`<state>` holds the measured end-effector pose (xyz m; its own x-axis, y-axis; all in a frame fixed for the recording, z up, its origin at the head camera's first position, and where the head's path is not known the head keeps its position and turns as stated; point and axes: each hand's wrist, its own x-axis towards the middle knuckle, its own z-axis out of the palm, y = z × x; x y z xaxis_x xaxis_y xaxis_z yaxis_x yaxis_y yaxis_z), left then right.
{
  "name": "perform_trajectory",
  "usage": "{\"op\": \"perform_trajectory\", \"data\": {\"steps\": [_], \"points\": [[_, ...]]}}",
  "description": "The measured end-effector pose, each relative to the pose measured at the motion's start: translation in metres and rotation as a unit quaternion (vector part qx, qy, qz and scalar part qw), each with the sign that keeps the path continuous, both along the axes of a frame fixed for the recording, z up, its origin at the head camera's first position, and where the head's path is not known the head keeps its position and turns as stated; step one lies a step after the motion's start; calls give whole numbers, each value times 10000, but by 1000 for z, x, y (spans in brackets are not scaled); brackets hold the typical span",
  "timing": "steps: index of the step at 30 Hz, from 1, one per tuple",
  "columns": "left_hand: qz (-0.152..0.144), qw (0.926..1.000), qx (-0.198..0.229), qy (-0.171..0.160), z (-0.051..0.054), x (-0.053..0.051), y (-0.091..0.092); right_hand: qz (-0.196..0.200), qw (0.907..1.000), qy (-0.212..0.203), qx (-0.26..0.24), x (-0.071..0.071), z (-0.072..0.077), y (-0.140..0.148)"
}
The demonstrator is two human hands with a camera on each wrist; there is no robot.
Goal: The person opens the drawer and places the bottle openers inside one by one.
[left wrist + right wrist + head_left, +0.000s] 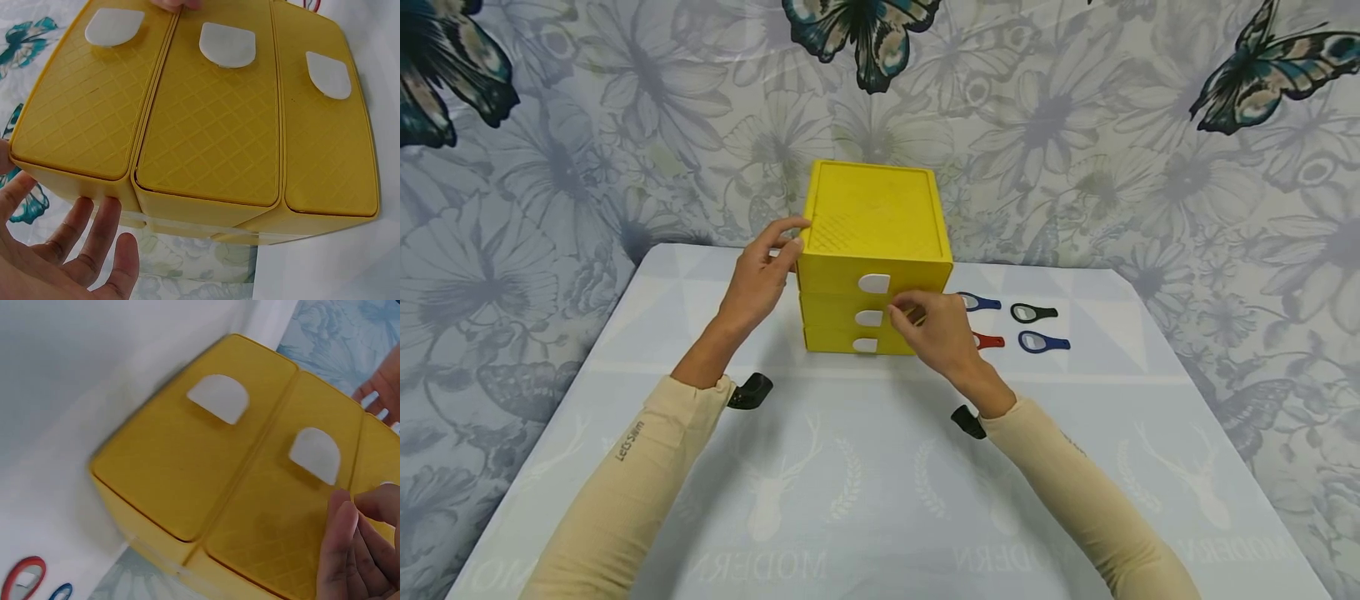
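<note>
A yellow three-drawer box [880,208] with white tabs faces the person. My left hand [760,271] rests on its left side near the top edge; the left wrist view shows that hand's [81,256] spread fingertips against the side wall. Before the drawer fronts, my right hand [936,333] has its thumb and fingertips brought near each other, with nothing visible between them. In the right wrist view that hand [362,550] is just beside the middle drawer's white tab [315,455]. All three drawers look closed.
Right of the box on the white table [865,533] lie several small magnifier-like items: a blue one [1056,343], a black one [1045,313], a red one [992,342] and another blue one [988,303]. A patterned cloth with butterflies [872,42] hangs behind.
</note>
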<state>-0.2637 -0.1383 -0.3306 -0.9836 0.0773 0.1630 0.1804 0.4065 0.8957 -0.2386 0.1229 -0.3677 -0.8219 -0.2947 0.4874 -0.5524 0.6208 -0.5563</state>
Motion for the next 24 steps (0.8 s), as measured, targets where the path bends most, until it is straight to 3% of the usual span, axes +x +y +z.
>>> {"op": "perform_trajectory", "data": {"steps": [7, 24], "points": [[-17, 10000, 52, -22, 0, -1, -1, 6, 9995, -279, 126, 0, -13, 1], [1, 10000, 36, -35, -1, 0, 0, 9, 9978, -638, 196, -3, -22, -6]]}}
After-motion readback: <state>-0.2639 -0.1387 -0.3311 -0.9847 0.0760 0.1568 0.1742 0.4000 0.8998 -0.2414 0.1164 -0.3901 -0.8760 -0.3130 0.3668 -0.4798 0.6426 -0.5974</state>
